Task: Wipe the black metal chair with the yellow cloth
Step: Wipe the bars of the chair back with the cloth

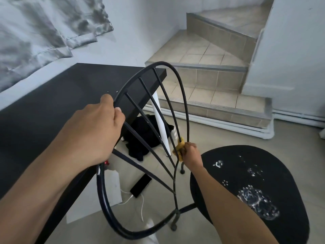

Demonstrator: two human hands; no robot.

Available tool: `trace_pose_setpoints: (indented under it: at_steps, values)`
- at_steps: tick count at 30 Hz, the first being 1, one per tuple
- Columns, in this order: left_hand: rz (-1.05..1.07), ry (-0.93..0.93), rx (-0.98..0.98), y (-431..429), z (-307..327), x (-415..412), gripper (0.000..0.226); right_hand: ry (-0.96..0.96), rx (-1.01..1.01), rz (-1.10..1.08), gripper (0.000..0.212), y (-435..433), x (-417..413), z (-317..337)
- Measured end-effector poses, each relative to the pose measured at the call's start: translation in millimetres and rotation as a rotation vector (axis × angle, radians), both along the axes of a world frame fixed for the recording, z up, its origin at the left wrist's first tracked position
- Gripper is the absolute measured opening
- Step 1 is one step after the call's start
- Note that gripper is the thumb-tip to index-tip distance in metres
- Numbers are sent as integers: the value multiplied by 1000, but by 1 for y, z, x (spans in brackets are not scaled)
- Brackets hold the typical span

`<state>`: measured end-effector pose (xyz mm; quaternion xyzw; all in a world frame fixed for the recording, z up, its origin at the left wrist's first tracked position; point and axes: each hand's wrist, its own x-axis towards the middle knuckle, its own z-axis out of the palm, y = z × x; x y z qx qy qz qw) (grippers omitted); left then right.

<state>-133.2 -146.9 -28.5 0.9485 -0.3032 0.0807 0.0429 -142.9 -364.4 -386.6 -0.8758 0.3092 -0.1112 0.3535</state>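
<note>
The black metal chair (pixel 183 95) is tilted toward me, its hooped back with thin spokes in the middle of the view. Its round black seat (pixel 274 176) lies at the lower right, flecked with white spots and wet patches. My left hand (pixel 98 131) grips the left side of the back hoop. My right hand (pixel 191 154) holds the bunched yellow cloth (pixel 179 146) wrapped round a thin bar on the right side of the back, low down near the seat.
A black table (pixel 52 106) with a white leg (pixel 161 124) stands at the left, touching distance from the chair. On the floor under it lie a black garment (pixel 140 136), a phone (pixel 140 185) on a white cable and a white box (pixel 110 187). Tiled steps (pixel 202 55) rise behind.
</note>
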Motion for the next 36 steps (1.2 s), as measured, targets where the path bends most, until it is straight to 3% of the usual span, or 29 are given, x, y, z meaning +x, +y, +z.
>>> trace_pose_setpoints:
  at_steps: [2,7,26,31,36]
  values:
    - [-2,-10,2,0,0,-1,29,-14,59,-28,17,2,2,7]
    - [-5,-4,-1,0,0,-1,27,-122,216,15,17,0,6,48]
    - [-28,2,-20,4,-3,4,25,-535,-29,158,20,0,63,259]
    - [-26,-2,-20,5,-4,4,26,-606,-62,145,19,6,66,252]
    - [-19,9,-29,4,-3,3,27,-524,-2,113,22,-1,48,193]
